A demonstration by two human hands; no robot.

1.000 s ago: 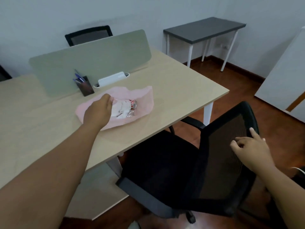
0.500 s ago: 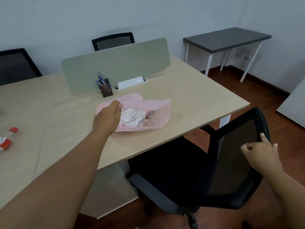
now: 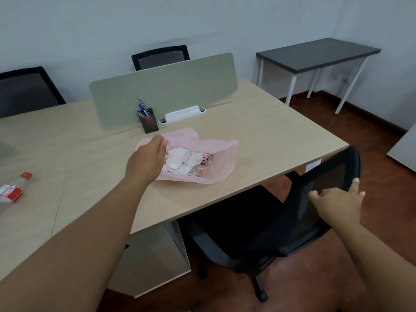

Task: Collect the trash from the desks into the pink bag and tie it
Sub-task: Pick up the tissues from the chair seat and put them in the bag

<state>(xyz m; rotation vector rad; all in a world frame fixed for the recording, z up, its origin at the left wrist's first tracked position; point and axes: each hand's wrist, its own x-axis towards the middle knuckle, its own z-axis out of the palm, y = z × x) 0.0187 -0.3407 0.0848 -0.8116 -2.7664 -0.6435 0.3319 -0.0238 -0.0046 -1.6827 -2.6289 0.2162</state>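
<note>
The pink bag (image 3: 221, 154) lies open on the wooden desk (image 3: 270, 140), holding crumpled white paper (image 3: 182, 159), a red-and-white can (image 3: 207, 158) and a clear plastic piece. My left hand (image 3: 147, 162) pinches the bag's left rim. My right hand (image 3: 337, 201) grips the top edge of the black mesh chair (image 3: 319, 194) at the desk's near right corner. A plastic bottle (image 3: 12, 191) with a red cap and red label lies on the desk at the far left.
A grey-green divider panel (image 3: 164, 86) stands across the desk, with a dark pen holder (image 3: 148, 120) and a white socket strip (image 3: 182, 113) in front. Two black chairs (image 3: 161, 56) stand behind. A dark side table (image 3: 319, 52) is at the back right.
The view has swung left, bringing the bottle into sight. My right hand moved up from the chair's mesh back to grip its top edge. My left hand stays on the bag.
</note>
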